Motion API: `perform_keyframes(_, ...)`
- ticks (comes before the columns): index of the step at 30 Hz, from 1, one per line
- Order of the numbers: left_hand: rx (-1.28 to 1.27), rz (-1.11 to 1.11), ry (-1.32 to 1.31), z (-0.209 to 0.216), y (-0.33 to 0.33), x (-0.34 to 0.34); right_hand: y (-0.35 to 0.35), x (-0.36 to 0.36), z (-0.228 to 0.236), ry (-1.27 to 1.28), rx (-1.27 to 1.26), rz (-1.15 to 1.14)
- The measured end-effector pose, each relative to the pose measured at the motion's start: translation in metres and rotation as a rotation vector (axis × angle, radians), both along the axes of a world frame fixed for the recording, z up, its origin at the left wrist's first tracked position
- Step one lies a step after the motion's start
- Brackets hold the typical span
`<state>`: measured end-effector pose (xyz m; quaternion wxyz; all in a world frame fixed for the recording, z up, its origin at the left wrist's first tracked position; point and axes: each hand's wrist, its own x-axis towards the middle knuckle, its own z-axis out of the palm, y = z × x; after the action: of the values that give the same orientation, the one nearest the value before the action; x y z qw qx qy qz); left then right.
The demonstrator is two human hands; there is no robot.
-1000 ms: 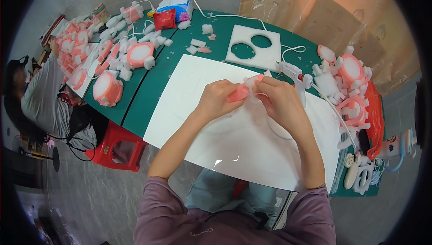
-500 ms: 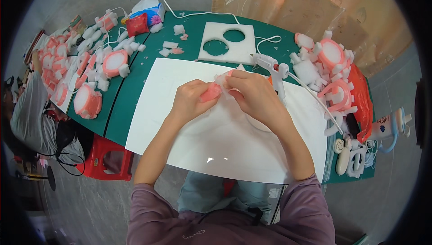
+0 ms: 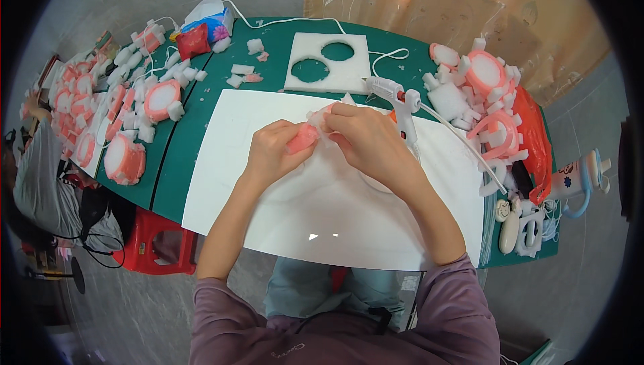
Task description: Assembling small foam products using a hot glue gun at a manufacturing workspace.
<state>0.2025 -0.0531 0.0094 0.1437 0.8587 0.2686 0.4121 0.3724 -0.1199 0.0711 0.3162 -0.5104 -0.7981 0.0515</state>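
Observation:
Both my hands meet over a large white sheet (image 3: 322, 204) on the green table (image 3: 201, 124). My left hand (image 3: 275, 147) grips a small pink and white foam piece (image 3: 303, 138) from the left. My right hand (image 3: 362, 138) pinches the same piece from the right, with white foam bits showing between the fingers. A white glue gun (image 3: 399, 100) lies just beyond my right hand, its cord running to the right.
A white foam slab with two round holes (image 3: 329, 63) lies at the far side. Several pink and white foam rings are piled at left (image 3: 124, 157) and right (image 3: 486, 77). A red stool (image 3: 151, 248) stands beside the table. Another person sits at far left (image 3: 37, 177).
The view has shifted slightly, so the table sits a little differently in the picture. Both hands stay together on the foam piece, working it in place.

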Motion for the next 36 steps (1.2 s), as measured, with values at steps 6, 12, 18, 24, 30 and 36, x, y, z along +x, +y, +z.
perform_keyframes(6, -0.013, 0.019, 0.018, 0.001, 0.001, -0.002, -0.004, -0.005, 0.001, -0.074, 0.025, -0.035)
perform_keyframes(12, -0.008, 0.036, 0.008, 0.0, 0.002, -0.001, -0.008, -0.001, 0.003, -0.112, 0.008, 0.001)
perform_keyframes(18, -0.008, 0.02, 0.045, 0.004, 0.001, -0.003, -0.014, -0.003, 0.01, -0.185, -0.042, -0.01)
perform_keyframes(24, -0.11, -0.018, 0.016, 0.007, 0.0, -0.004, -0.015, -0.001, 0.008, -0.148, -0.014, 0.004)
perform_keyframes(30, -0.133, -0.026, 0.023, 0.005, 0.0, -0.004, -0.015, -0.001, 0.01, -0.169, -0.066, -0.005)
perform_keyframes(36, -0.233, -0.036, 0.029, 0.009, -0.002, -0.003, -0.015, 0.0, 0.011, -0.158, -0.047, -0.01)
